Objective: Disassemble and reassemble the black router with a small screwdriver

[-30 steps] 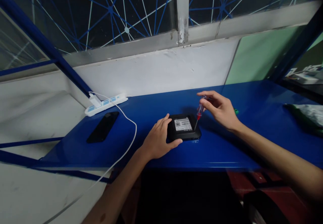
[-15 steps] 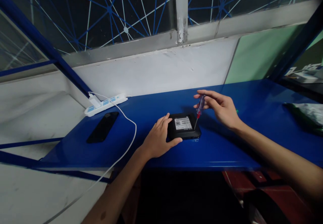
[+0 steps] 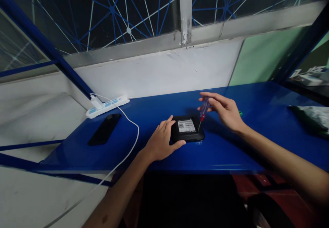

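Note:
A flat black electronic device (image 3: pixel 189 136) with a white printed label (image 3: pixel 187 125) lies on the blue table. My left hand (image 3: pixel 161 139) grips its left side, fingers on the far left corner and thumb along the near edge. Between the thumb and fingers of my right hand (image 3: pixel 224 112) is a screwdriver (image 3: pixel 205 108) with a clear purplish handle and a red collar. It stands nearly upright, slightly tilted, its tip at the right part of the device beside the label. Whether the tip sits in a screw is too small to tell.
A black phone (image 3: pixel 105 129) lies left on the table (image 3: pixel 231 156), near a white power strip (image 3: pixel 109 106) with a charger plugged in. Its white cable (image 3: pixel 138 132) runs across the table and off the near edge. A silver and green packet (image 3: pixel 312 116) lies at the right.
My right hand and the screwdriver's handle have shifted very slightly to the right. The device and my left hand stay where they were.

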`<state>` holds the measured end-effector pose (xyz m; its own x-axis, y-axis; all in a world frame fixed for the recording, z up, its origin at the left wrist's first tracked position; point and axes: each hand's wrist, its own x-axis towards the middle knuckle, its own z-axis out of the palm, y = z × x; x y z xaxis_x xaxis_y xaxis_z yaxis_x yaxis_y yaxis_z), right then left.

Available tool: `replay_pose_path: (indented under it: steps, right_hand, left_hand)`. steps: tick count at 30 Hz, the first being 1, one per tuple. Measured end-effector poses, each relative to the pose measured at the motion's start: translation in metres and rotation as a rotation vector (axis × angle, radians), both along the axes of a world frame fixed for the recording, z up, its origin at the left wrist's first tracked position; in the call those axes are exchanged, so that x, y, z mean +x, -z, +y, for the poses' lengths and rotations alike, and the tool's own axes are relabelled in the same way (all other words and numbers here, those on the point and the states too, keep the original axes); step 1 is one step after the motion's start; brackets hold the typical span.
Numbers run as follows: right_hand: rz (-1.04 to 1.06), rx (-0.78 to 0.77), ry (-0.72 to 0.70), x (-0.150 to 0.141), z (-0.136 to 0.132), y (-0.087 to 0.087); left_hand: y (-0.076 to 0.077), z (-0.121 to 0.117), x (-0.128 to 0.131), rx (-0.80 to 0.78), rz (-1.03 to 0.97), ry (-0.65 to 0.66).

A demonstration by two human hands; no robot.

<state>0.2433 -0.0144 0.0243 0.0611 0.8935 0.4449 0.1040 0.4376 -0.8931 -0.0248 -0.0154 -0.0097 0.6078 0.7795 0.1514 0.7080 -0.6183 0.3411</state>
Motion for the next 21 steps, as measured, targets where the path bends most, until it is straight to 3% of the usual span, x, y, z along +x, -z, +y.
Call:
replay_pose_path:
  steps: [4,11,21]
  right_hand:
    - [0.046,-0.019,-0.047,0.0001,0.0013,0.0009]
    - [-0.113,0.109,0.087,0.0004,0.0015,0.0027]
    - [-0.044,0.039,0.014,0.0002,0.001,0.0017]
  left_hand:
    - [-0.0008,-0.0002,-0.0004,0.008,0.006,0.005]
    - [-0.0031,-0.0014,0.0004,-0.003,0.019,0.002]
    - [-0.0009,-0.0006,0.0002,-0.003,0.005,0.007]
